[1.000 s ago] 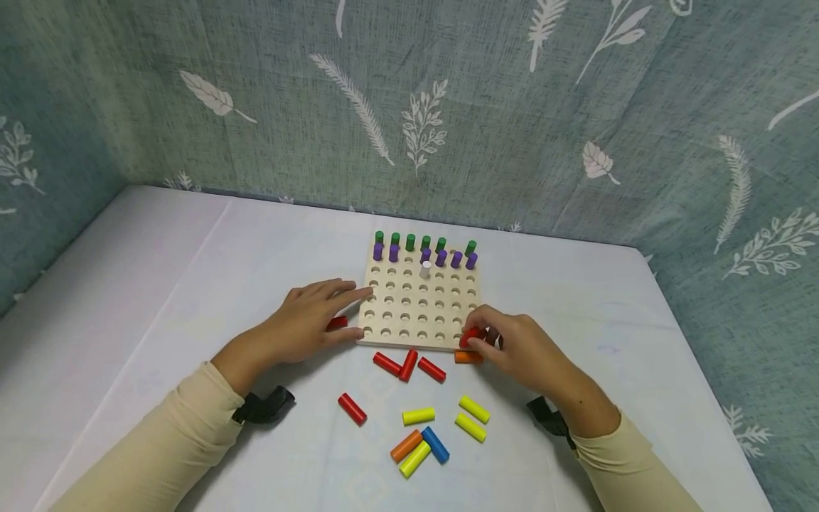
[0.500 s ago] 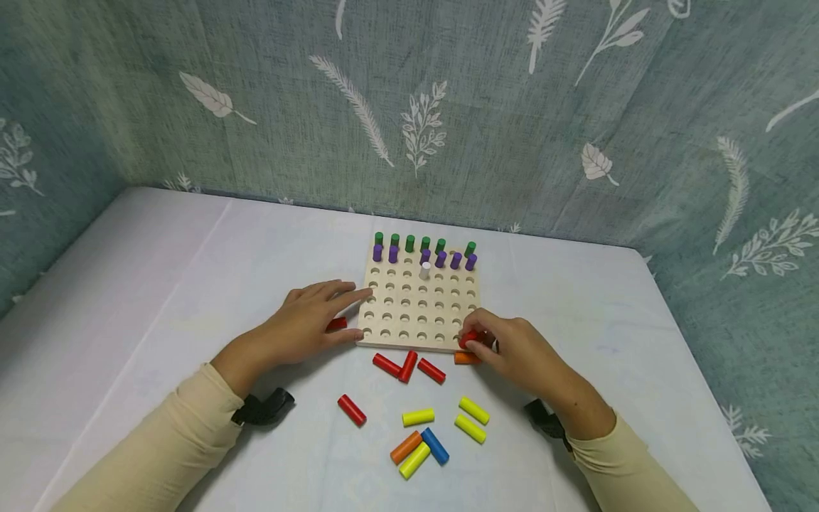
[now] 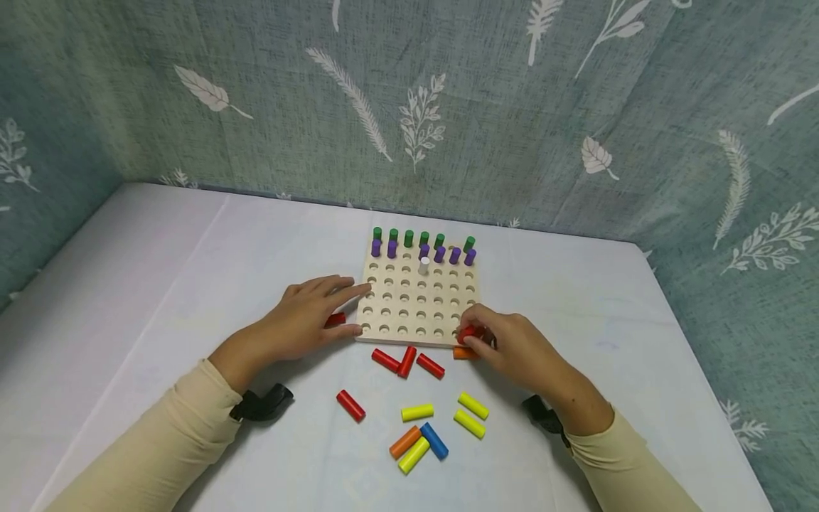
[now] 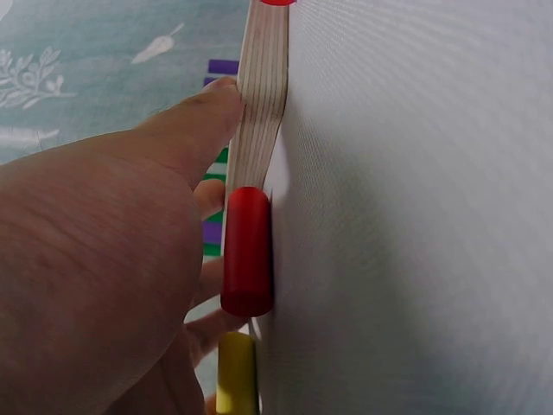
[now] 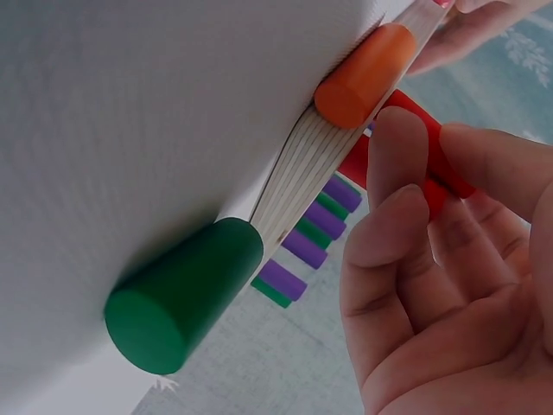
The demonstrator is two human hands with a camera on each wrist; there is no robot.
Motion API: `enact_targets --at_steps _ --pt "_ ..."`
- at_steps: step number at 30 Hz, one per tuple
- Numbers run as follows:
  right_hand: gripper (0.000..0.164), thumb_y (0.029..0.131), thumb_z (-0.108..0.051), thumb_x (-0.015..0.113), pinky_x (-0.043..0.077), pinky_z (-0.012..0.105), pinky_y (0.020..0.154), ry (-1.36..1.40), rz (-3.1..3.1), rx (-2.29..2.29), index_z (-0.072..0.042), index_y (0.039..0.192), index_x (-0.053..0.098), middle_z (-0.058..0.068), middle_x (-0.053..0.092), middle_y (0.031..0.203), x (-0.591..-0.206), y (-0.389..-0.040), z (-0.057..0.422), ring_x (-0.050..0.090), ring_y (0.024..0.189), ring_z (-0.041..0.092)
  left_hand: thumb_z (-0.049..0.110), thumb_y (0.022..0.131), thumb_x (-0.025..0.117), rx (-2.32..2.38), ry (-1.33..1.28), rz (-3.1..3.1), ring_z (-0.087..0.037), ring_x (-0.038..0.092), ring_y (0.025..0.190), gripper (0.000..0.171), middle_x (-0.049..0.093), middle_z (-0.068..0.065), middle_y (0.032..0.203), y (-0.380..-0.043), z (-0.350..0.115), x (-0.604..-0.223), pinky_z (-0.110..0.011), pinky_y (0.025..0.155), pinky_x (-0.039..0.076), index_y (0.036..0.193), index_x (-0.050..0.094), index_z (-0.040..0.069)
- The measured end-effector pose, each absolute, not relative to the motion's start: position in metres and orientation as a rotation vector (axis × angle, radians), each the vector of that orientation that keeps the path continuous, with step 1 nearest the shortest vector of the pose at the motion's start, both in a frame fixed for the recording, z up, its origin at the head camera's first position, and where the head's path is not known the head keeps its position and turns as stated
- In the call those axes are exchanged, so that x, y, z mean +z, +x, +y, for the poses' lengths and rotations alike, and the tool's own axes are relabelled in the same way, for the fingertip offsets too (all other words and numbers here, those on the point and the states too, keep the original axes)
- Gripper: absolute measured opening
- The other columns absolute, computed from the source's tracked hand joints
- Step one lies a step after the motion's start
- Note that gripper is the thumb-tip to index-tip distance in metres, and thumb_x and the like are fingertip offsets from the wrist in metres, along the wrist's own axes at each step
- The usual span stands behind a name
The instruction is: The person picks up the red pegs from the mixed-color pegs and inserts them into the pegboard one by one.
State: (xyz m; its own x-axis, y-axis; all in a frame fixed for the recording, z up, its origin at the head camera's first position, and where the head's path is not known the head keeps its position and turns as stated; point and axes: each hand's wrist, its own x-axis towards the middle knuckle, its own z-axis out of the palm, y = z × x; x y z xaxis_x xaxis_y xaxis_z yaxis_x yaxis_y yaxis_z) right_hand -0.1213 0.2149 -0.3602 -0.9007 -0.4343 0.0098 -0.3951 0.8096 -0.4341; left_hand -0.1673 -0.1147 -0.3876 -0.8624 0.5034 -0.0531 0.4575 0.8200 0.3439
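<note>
Near you, 4 yellow pegs (image 3: 417, 412) lay on the surface (image 3: 288, 469). Your right hand (image 3: 515, 345) pinched a red peg (image 3: 468, 333) at the near right corner of the board (image 3: 412, 306). Your left hand (image 3: 306, 318), fingers extended, touched its left edge. Beyond, 6 green pegs (image 3: 408, 239) stood behind 6 purple pegs (image 3: 392, 249).

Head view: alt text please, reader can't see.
A person's right hand holds at least one red peg at the near right corner of a wooden pegboard while the left hand touches its left edge. Green pegs and purple pegs nearly fill the two far rows; loose pegs lie in front.
</note>
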Motion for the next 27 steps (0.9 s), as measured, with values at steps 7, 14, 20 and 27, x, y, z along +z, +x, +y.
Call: enact_targets --at_steps 7,14,20,27 --pt "0.023 0.091 -0.012 0.073 0.051 0.023 0.069 -0.636 2.872 -0.683 -0.017 0.111 0.062 -0.006 0.069 0.089 -0.3611 -0.121 0.214 0.054 0.074 0.009 0.051 0.091 0.067 0.493 0.745 2.846 -0.039 0.033 0.146 0.074 0.04 -0.013 0.156 -0.1664 -0.1153 -0.3887 -0.063 0.112 0.028 0.155 0.036 0.033" --pt "0.023 0.092 -0.012 0.072 0.052 0.025 0.07 -0.603 2.876 -0.66 -0.018 0.111 0.061 -0.004 0.07 0.093 -0.3591 -0.1214 0.214 0.056 0.075 0.01 0.051 0.092 0.066 0.474 0.751 2.853 -0.039 0.033 0.146 0.073 0.04 -0.012 0.157 -0.1671 -0.1153 -0.3892 -0.063 0.112 0.027 0.156 0.035 0.033" --pt "0.024 0.091 -0.012 0.073 0.053 0.025 0.072 -0.592 2.873 -0.628 -0.018 0.111 0.061 -0.003 0.07 0.095 -0.3597 -0.1204 0.213 0.056 0.075 0.01 0.052 0.091 0.067 0.479 0.744 2.835 -0.039 0.031 0.147 0.074 0.039 -0.013 0.157 -0.1668 -0.1156 -0.3912 -0.064 0.113 0.026 0.156 0.035 0.033" --pt "0.024 0.091 -0.014 0.074 0.053 0.025 0.07 -0.571 2.927 -0.575 -0.019 0.11 0.061 -0.004 0.07 0.092 -0.3598 -0.12 0.2118 0.056 0.072 0.009 0.053 0.091 0.067 0.469 0.744 2.846 -0.039 0.031 0.147 0.076 0.039 -0.012 0.157 -0.1682 -0.1154 -0.3918 -0.063 0.113 0.026 0.156 0.035 0.033"
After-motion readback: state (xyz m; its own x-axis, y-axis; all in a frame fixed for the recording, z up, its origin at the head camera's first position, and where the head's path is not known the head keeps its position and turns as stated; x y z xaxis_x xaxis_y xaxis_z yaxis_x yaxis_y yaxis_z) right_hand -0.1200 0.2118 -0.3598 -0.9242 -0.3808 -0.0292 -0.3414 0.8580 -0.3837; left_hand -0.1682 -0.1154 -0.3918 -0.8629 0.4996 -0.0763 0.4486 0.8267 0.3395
